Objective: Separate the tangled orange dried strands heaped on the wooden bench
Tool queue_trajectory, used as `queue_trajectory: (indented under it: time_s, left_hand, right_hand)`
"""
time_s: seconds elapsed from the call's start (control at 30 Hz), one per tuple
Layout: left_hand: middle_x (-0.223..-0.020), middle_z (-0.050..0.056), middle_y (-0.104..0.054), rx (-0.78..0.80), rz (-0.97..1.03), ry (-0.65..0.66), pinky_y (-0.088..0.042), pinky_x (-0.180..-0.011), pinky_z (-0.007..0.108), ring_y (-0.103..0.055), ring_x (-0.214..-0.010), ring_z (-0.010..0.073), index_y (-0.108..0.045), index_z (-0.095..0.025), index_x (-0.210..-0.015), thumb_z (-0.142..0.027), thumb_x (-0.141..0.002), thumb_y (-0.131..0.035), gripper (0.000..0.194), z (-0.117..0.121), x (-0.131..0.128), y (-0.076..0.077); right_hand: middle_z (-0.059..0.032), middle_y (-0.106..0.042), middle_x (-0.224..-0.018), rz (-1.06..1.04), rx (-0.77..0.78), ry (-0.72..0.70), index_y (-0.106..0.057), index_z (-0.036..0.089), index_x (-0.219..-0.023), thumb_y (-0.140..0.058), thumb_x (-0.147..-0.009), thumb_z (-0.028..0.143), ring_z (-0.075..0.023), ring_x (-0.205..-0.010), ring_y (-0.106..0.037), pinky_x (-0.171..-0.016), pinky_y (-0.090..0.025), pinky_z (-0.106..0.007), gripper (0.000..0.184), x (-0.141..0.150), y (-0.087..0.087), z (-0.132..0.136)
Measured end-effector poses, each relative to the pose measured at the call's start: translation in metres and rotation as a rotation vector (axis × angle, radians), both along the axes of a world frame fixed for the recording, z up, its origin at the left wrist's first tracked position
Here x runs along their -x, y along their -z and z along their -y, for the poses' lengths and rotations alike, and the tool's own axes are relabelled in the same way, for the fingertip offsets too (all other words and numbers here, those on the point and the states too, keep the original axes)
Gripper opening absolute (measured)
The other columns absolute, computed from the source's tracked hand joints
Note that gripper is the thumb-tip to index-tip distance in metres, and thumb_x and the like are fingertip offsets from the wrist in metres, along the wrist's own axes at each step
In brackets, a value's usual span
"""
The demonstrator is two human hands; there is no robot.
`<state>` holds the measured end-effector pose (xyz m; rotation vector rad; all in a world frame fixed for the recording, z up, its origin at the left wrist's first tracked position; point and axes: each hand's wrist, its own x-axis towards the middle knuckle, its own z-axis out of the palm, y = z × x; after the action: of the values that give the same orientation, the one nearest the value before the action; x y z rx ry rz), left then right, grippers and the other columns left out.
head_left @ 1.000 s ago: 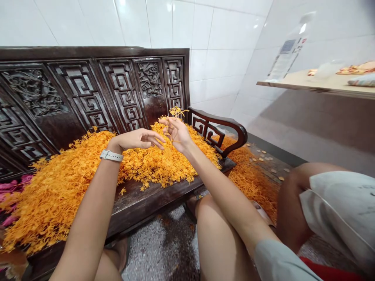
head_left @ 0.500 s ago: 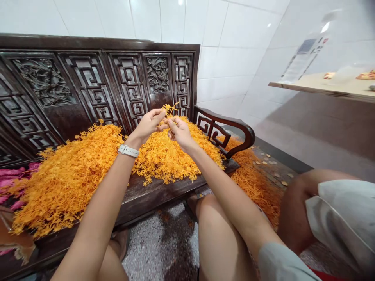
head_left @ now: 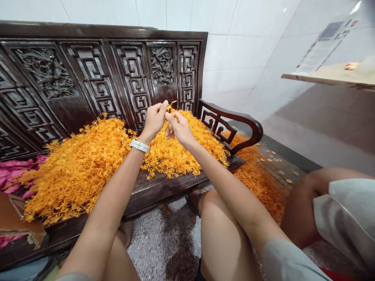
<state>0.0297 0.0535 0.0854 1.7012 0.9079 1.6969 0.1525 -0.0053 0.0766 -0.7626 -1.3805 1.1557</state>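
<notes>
Orange sprig (head_left: pixel 170 105), thin and forked, sticks up from the fingertips of the left hand (head_left: pixel 155 119), its long axis tilting up and to the right, toward the carved dark wooden bench back (head_left: pixel 131 78). The left hand looks closed, its fingers curled around the sprig's lower end. The right hand (head_left: pixel 179 129) sits just beside it, nearly touching, with its thumb and forefinger bent in toward the same stem. Whether they pinch it is impossible to tell, since the fingers hide the join. Both hands hover above a deep heap of orange sprigs (head_left: pixel 79 168) on the bench seat (head_left: pixel 146 191), and the sprig stands clear of the heap, a tiny branching stem with small star-like tips. A white watch (head_left: pixel 139 145) circles the left wrist. Pink sprigs (head_left: pixel 17 171) lie at the far left of the seat, and the curved wooden armrest (head_left: pixel 231 113) closes the right end.
</notes>
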Motion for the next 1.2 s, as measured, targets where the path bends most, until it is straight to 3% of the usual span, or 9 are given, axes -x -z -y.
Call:
queue_trajectory:
  time_s: [0.13,0.27,0.53,0.77,1.0,1.1,1.2]
  left_hand:
    - [-0.057,-0.003,-0.038,-0.049,0.009,-0.016,-0.028,-0.054,0.029,-0.033,-0.055,0.012,-0.041,-0.022,-0.059,-0.042,-0.105,-0.068,0.058,-0.001,-0.001,0.001]
    - [-0.057,-0.003,-0.041,-0.083,0.08,-0.04,-0.031,-0.053,0.026,-0.036,-0.055,0.0105,-0.042,-0.021,-0.059,-0.04,-0.104,-0.071,0.057,-0.004,-0.001,0.0]
    - [-0.053,-0.006,-0.047,0.289,0.257,0.263,-0.025,-0.042,0.02,-0.042,-0.041,0.006,-0.054,-0.021,-0.07,-0.041,-0.103,-0.072,0.042,0.007,-0.003,-0.002]
    - [-0.052,-0.007,-0.047,0.402,0.498,0.378,-0.025,-0.036,0.016,-0.042,-0.037,0.0024,-0.05,-0.021,-0.07,-0.048,-0.103,-0.072,0.048,0.014,-0.015,-0.009]
    - [-0.05,-0.011,-0.037,0.475,0.757,0.496,-0.022,-0.033,0.012,-0.027,-0.032,-0.0002,-0.045,-0.02,-0.069,-0.041,-0.106,-0.072,0.051,0.026,-0.028,-0.018]
    - [-0.05,-0.01,-0.034,0.459,0.878,0.559,-0.019,-0.033,0.012,-0.026,-0.032,0.0007,-0.042,-0.02,-0.069,-0.025,-0.115,-0.054,0.047,0.036,-0.024,-0.03]
    - [-0.051,-0.009,-0.029,0.324,1.009,0.633,-0.02,-0.034,0.013,-0.025,-0.033,0.002,-0.042,-0.02,-0.071,-0.013,-0.117,-0.032,0.047,0.048,-0.007,-0.053]
  right_hand:
    - [0.0038,-0.067,-0.083,-0.085,-0.074,0.075,-0.059,0.025,-0.096,-0.068,-0.106,0.035,-0.0056,-0.051,-0.046,-0.048,-0.036,-0.023,0.018,0.0,0.0,-0.004]
    - [0.0026,-0.067,-0.095,-0.164,-0.025,-0.023,-0.064,0.025,-0.104,-0.075,-0.101,0.037,-0.0045,-0.052,-0.035,-0.046,-0.029,-0.024,0.017,-0.003,-0.001,-0.005]
    - [0.0071,-0.059,-0.08,-0.21,0.061,-0.197,-0.063,0.026,-0.11,-0.087,-0.089,0.048,-0.0053,-0.05,-0.026,-0.046,-0.019,-0.027,0.039,-0.006,-0.006,0.0]
    - [0.0098,-0.049,-0.069,-0.377,0.153,-0.35,-0.051,0.025,-0.095,-0.065,-0.108,0.053,-0.0045,-0.045,-0.019,-0.043,-0.02,-0.021,0.035,0.0,-0.011,-0.003]
    - [0.0115,-0.022,-0.059,-0.66,0.219,-0.421,-0.045,0.022,-0.086,-0.034,-0.12,0.025,-0.0078,-0.044,-0.004,-0.043,-0.02,-0.017,0.036,-0.001,-0.022,0.007]
    - [0.0108,-0.016,-0.059,-0.756,0.232,-0.455,-0.043,0.023,-0.083,-0.025,-0.12,0.023,-0.0092,-0.045,-0.004,-0.042,-0.019,-0.017,0.041,-0.004,-0.024,0.008]
    - [0.0103,-0.014,-0.06,-0.849,0.235,-0.457,-0.043,0.022,-0.082,-0.02,-0.121,0.022,-0.0098,-0.044,-0.005,-0.042,-0.02,-0.018,0.045,-0.007,-0.021,0.006]
